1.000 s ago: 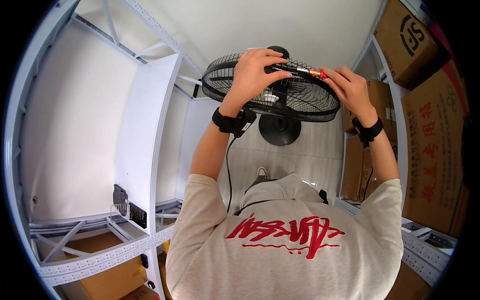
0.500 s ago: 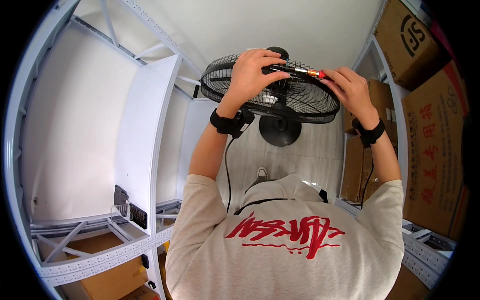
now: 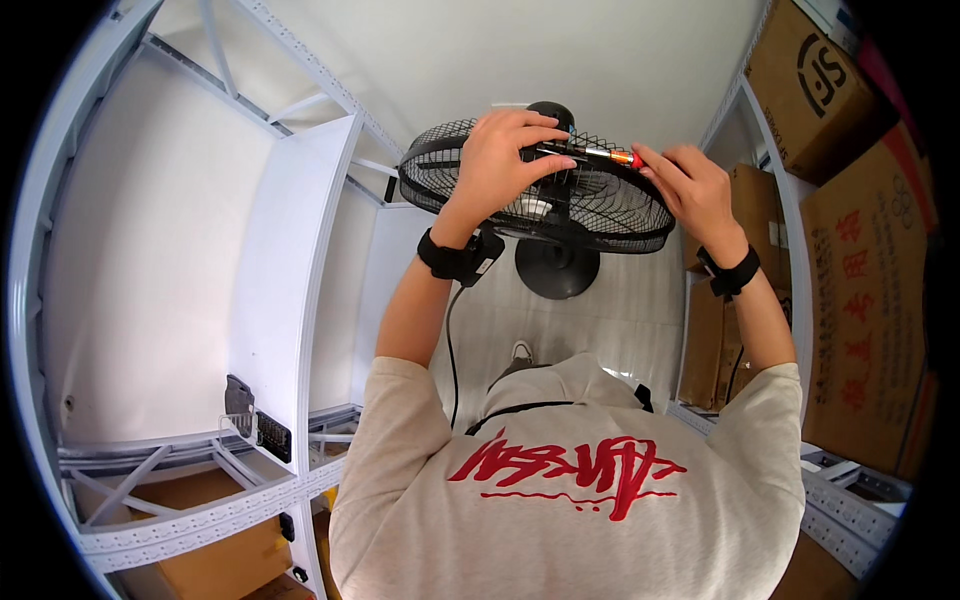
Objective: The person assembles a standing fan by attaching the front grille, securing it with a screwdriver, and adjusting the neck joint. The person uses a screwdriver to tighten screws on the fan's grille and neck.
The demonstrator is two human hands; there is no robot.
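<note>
Left hand (image 3: 500,165): I see it clamped on the screwdriver (image 3: 590,154) shaft, atop the black fan (image 3: 600,205), upper centre.
Right hand (image 3: 690,190): closed around the orange handle end.

White shelving (image 3: 300,260) left and cardboard boxes (image 3: 850,260) right hem the fan (image 3: 590,205); floor between is open

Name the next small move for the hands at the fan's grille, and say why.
Probably a small twist of the screwdriver by the right hand. Its orange handle sits at that hand's fingertips, and its shaft runs level to the top of the black fan grille, where the left hand steadies the tip. Whether the tip sits in a screw cannot be seen.
</note>
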